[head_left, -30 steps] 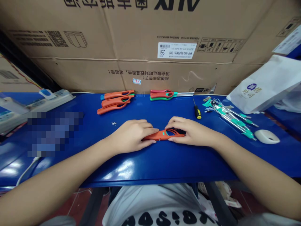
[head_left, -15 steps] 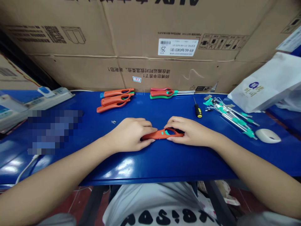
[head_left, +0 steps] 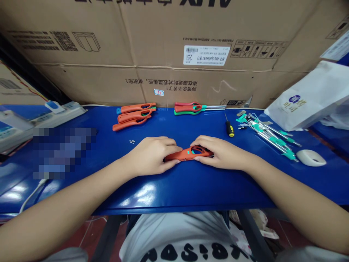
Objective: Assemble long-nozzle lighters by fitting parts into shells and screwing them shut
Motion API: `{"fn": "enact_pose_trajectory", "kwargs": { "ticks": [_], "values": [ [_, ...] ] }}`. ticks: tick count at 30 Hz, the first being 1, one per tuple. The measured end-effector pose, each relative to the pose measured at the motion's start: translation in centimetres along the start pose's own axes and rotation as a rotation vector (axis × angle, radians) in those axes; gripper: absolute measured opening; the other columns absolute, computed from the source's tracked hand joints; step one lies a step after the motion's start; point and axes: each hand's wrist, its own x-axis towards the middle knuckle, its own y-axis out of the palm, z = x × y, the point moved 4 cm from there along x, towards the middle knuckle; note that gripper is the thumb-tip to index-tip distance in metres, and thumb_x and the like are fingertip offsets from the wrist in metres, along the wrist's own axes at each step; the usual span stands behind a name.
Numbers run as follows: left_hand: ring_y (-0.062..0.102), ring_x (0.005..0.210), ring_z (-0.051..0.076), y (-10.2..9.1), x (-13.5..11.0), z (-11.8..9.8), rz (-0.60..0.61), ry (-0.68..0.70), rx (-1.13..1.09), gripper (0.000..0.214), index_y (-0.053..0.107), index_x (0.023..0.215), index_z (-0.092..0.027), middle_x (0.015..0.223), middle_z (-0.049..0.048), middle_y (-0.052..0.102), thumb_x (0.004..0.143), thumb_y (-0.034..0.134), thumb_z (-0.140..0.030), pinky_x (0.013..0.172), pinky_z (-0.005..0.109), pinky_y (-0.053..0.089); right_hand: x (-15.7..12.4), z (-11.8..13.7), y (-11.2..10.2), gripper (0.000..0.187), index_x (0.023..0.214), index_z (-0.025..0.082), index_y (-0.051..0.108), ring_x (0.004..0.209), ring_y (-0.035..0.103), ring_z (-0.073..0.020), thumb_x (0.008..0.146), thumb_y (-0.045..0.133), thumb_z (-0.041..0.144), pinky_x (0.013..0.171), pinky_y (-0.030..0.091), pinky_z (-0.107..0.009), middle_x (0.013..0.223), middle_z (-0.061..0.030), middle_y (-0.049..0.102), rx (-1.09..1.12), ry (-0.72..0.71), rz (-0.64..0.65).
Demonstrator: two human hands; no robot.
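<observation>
An orange lighter body [head_left: 188, 154] with a teal trigger lies on the blue table [head_left: 191, 185] between both hands. My left hand [head_left: 151, 155] pinches its left end, fingers curled around it. My right hand [head_left: 218, 152] grips the right end, thumb under and fingers over the handle loop. Both hands rest on the tabletop.
Three orange lighter shells [head_left: 133, 116] lie at the back left, a red and green lighter pair [head_left: 195, 108] at the back centre. A small screwdriver [head_left: 229, 127], several metal rods with teal parts [head_left: 268, 134], a white oval object [head_left: 311, 157], a white bag [head_left: 311, 98] and cardboard boxes [head_left: 174, 51] surround them.
The hands have tilted the orange lighter body slightly, its right end raised a little. Otherwise both hands stay in place.
</observation>
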Motion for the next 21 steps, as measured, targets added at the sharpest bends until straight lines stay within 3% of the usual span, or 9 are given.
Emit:
{"fn": "enact_pose_trajectory", "kwargs": {
  "ticks": [10,21],
  "values": [
    [0.067,0.1,0.022,0.12,0.04,-0.08,0.026,-0.005,0.005,0.03,0.07,0.122,-0.024,0.112,0.0037,0.072,0.096,0.058,-0.033,0.084,0.034,0.05,-0.03,0.11,0.1,0.026,0.118,0.02,0.064,0.099,0.064,-0.0224,0.093,0.065,0.03,0.085,0.053,-0.035,0.114,-0.0095,0.065,-0.006,-0.033,-0.001],
    [0.066,0.104,0.024,0.52,0.32,-0.26,0.014,-0.103,-0.096,0.027,0.069,0.116,-0.022,0.114,0.0035,0.071,0.091,0.063,-0.028,0.085,0.034,0.051,-0.17,0.04,0.28,0.026,0.118,0.019,0.063,0.102,0.063,-0.023,0.095,0.063,0.031,0.089,0.053,-0.038,0.116,-0.0106,0.063,0.03,0.0,0.007]
  ]
}}
